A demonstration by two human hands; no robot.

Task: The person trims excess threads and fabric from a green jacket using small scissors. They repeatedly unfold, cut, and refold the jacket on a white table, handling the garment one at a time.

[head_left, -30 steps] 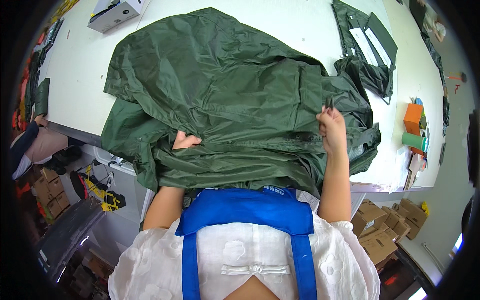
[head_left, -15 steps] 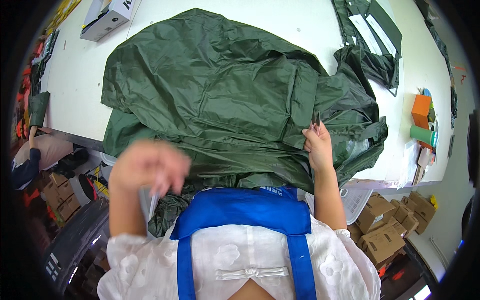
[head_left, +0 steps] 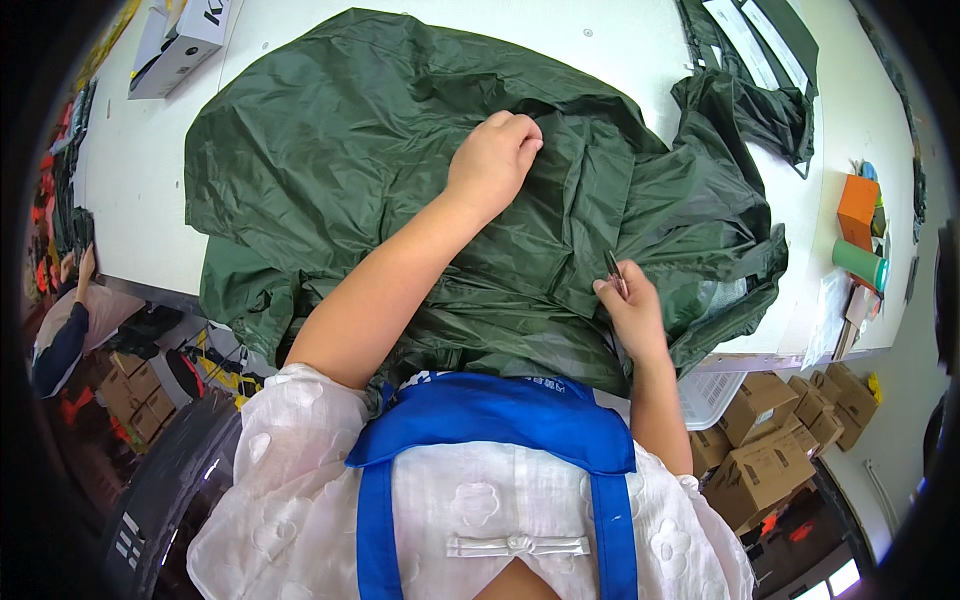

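Note:
A dark green, shiny thin-fabric garment (head_left: 330, 160) lies crumpled across the white table, with a flap and stitched seams right of its middle. My left hand (head_left: 495, 162) reaches over it to the upper middle, its fingers closed on a fold of the fabric. Lower right, my right hand (head_left: 632, 312) is closed round small thread snips (head_left: 613, 268), their dark pointed tips sticking up past the fingers. The right hand rests by the garment's flap edge. Under my forearms, part of the fabric is hidden.
Another dark green piece with white labels (head_left: 760, 50) lies at the table's (head_left: 620, 60) far right. A grey-white box (head_left: 180, 45) stands far left. An orange box (head_left: 857, 212) and green roll (head_left: 860, 264) sit at the right edge. Cardboard boxes (head_left: 765, 480) are below. A co-worker's hand (head_left: 86, 265) shows at left.
My left hand has swung from the lower left up onto the garment's upper middle and taken hold of the fabric. My right hand, still with the snips, has shifted slightly down.

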